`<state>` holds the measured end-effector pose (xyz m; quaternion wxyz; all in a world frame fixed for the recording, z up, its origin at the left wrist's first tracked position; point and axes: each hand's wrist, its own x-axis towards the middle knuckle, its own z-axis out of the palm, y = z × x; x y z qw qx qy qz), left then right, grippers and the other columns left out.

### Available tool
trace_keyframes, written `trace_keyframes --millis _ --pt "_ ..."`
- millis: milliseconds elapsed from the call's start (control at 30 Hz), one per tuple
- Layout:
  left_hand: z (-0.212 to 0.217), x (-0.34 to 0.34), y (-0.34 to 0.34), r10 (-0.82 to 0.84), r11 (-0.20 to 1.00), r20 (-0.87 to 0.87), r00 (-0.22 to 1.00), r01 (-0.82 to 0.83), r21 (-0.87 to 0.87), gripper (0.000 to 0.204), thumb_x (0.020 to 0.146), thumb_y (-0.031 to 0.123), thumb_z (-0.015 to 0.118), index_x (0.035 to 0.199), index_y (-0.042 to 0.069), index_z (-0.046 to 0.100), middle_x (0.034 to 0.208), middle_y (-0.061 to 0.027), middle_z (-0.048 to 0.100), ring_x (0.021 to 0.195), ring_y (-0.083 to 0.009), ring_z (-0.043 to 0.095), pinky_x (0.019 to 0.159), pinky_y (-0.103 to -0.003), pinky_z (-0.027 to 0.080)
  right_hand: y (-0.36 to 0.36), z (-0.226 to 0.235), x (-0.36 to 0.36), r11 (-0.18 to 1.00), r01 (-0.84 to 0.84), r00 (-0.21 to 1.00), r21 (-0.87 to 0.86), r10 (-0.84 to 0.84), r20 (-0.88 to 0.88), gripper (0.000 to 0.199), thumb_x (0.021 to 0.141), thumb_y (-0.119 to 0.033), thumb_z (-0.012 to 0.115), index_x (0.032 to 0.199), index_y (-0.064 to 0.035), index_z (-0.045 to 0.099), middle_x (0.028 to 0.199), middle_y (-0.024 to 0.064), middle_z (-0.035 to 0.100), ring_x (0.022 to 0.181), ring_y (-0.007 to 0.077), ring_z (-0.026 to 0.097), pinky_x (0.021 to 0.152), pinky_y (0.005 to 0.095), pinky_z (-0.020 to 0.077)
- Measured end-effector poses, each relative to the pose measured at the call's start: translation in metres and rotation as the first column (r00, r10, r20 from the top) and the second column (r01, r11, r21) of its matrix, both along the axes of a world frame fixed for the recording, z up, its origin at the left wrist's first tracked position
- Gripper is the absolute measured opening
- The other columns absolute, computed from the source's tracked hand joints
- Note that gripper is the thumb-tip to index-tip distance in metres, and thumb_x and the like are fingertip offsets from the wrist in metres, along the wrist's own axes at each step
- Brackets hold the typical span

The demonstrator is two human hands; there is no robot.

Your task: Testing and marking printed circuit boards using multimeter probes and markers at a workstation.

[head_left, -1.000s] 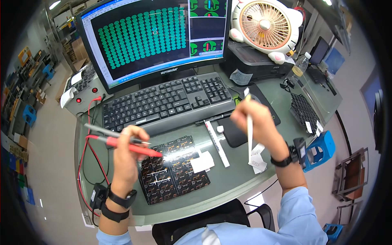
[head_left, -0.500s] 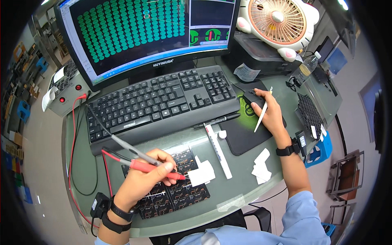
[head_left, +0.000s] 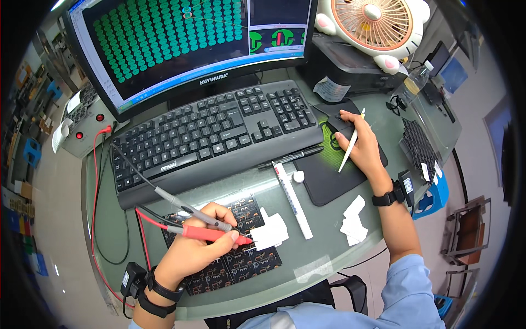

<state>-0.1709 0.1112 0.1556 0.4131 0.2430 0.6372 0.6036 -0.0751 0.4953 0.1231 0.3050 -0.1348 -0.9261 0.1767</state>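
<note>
Surface carries it all, with the monitor behind the keyboard and the mouse pad off the keyboard's right end. The board lies flat on the near side of the keyboard, partly hidden under the left hand. Right of the keyboard, the right hand rests over the mouse, its fingers also gripping a pale stick. Paper, on the keyboard's near side, overlaps the board's right edge. The left fingers are closed round the red probe and grey probe, both slanting toward the paper's left edge; whether their tips touch the board, I cannot tell.

The step in hand looks like bringing both tips to one small spot on the board. The next move likely calls for a steady left hand, tips kept slightly apart, and a light right hand on the mouse.
</note>
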Motion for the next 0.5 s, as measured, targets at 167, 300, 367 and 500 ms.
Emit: trace_keyframes --millis 167,300,367,500 --pt "0.004 0.0 -0.003 -0.005 0.999 -0.024 1.0 0.004 -0.036 0.019 0.089 0.012 0.066 0.1 0.003 0.054 0.082 -0.0026 0.063 0.074 -0.0068 0.062 0.066 -0.022 0.048 -0.003 0.0 -0.003 0.999 -0.022 0.999 0.036 0.023 -0.027 0.046 0.078 -0.018 0.074 0.119 -0.0095 0.056 0.114 0.0081 0.064 0.108 0.0276 0.06 0.09 0.0369 0.0482" --pt "-0.002 -0.004 0.002 -0.019 1.0 -0.041 0.999 0.019 0.0 0.018 0.09 0.012 0.066 0.099 0.003 0.053 0.083 -0.0033 0.063 0.072 -0.0066 0.062 0.064 -0.021 0.05 0.001 -0.002 0.0 0.998 -0.02 1.0 0.061 0.021 -0.023 0.049 0.077 -0.019 0.074 0.121 -0.0105 0.055 0.115 0.0086 0.063 0.11 0.0285 0.059 0.091 0.0381 0.0477" --pt "-0.003 -0.005 0.005 -0.023 0.999 -0.057 0.998 0.025 0.036 0.018 0.09 0.011 0.066 0.1 0.003 0.053 0.083 -0.0053 0.064 0.072 -0.0085 0.064 0.064 -0.021 0.052 0.005 -0.004 0.003 0.997 -0.023 0.999 0.069 0.026 -0.047 0.048 0.077 -0.019 0.074 0.12 -0.0114 0.055 0.115 0.0095 0.062 0.11 0.03 0.058 0.091 0.0394 0.0475" --pt "0.001 -0.002 0.011 -0.066 0.997 -0.169 0.983 0.073 0.037 0.016 0.092 0.011 0.063 0.1 0.002 0.052 0.082 -0.0057 0.064 0.071 -0.0098 0.065 0.062 -0.021 0.052 0.011 0.002 0.013 0.991 -0.013 0.994 0.13 0.027 -0.106 0.046 0.077 -0.021 0.073 0.118 -0.0121 0.054 0.11 0.012 0.062 0.107 0.0335 0.057 0.088 0.0422 0.048"
